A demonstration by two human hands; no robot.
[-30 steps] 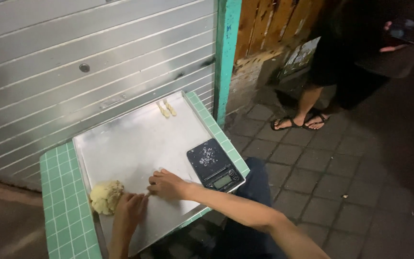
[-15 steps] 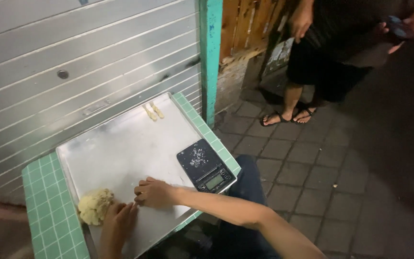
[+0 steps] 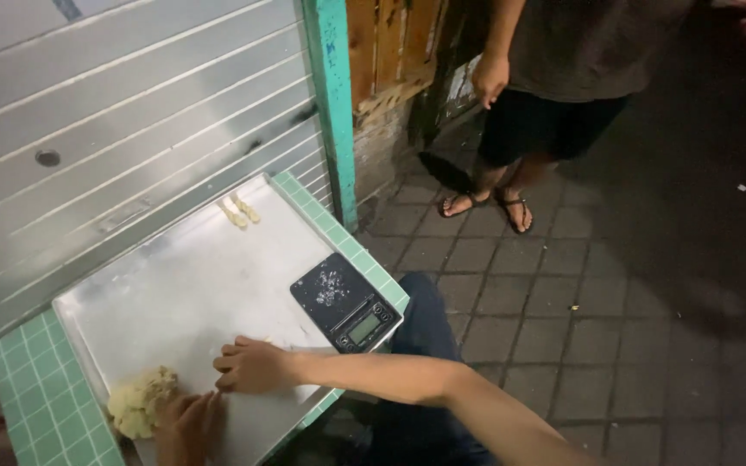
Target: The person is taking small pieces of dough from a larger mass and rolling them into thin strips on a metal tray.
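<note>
A lumpy, pale yellow ball of dough [image 3: 138,402] lies at the near left corner of a flat metal tray [image 3: 183,285]. My left hand [image 3: 185,427] rests on the tray right beside the dough, fingers touching its edge. My right hand [image 3: 252,366] lies knuckles up on the tray a little to the right, fingers curled; whether anything is under it is hidden. Two small finger-shaped pieces of dough [image 3: 240,211] sit at the tray's far edge. A black digital kitchen scale [image 3: 347,302], dusted with flour, stands at the tray's right corner.
The tray lies on a green-tiled table [image 3: 36,388] against a grey metal shutter [image 3: 131,103]. A teal post [image 3: 331,103] stands at the shutter's right end. Another person in dark shorts and sandals [image 3: 554,95] stands on the paved floor at the upper right.
The view has swung right and up, so the tray sits lower left in frame. Both hands stay where they were on the tray. The standing person now appears closer.
</note>
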